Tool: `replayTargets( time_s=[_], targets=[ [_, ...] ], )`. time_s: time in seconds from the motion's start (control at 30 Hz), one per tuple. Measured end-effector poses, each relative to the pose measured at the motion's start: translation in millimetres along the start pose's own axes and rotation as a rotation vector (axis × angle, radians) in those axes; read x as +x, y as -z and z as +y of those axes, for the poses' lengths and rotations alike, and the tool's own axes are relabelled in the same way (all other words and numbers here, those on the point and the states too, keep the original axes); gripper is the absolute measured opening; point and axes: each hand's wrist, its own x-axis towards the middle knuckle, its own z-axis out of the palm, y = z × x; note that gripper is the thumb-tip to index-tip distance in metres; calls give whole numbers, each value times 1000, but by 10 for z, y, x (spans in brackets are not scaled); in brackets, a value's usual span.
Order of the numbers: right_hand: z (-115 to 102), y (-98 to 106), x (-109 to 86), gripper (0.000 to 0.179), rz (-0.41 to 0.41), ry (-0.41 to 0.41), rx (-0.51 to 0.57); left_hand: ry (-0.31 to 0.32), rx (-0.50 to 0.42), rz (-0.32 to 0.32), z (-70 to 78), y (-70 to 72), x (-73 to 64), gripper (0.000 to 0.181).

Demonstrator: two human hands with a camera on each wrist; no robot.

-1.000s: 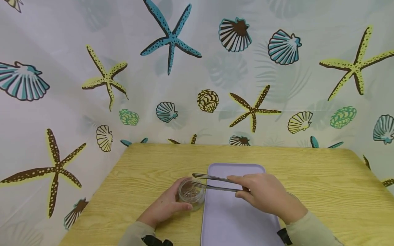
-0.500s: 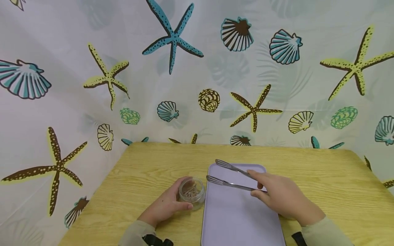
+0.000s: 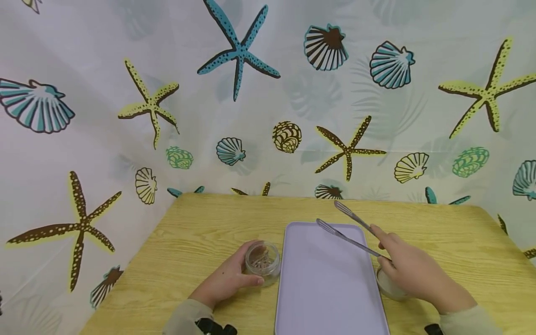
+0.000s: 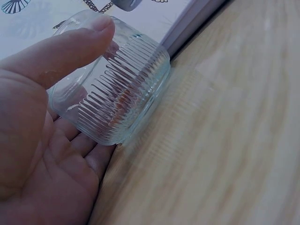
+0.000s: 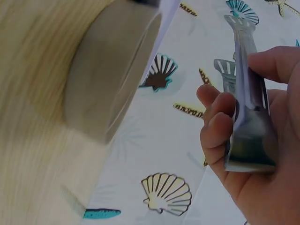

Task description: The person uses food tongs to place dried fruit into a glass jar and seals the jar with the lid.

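Note:
My left hand (image 3: 226, 278) holds a clear glass jar (image 3: 272, 275) standing on the table, its thumb and fingers around the sides. Small thin brownish pieces lie inside the jar, too small to tell what they are. In the left wrist view the jar (image 4: 126, 84) shows ribbed walls. My right hand (image 3: 414, 272) grips metal tongs (image 3: 356, 242) between thumb and fingers, over the tray's right side. The slotted tips stand apart, with nothing visible between them. The right wrist view shows the tongs (image 5: 246, 93) from the hinge end.
A lilac tray (image 3: 326, 284) lies between the hands, just right of the jar. Beside its right edge, partly under the right hand, stands a round beige bowl-like container (image 3: 387, 286); its inside is hidden. Behind the wooden table (image 3: 209, 218) hangs a shell-patterned curtain (image 3: 259, 111).
My right hand has moved right with the tongs, whose tips went from over the jar to the tray's far right area. The left hand and jar have stayed put.

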Motion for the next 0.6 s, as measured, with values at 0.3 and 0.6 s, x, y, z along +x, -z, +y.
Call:
replayTargets(
  time_s=[0.3, 0.6],
  targets=[
    [487, -2, -161, 69, -57, -96, 30, 18, -10, 2, 24, -11, 6, 94],
    [830, 51, -297, 68, -162, -221, 52, 13, -22, -3, 50, -9, 0, 94]
  ],
)
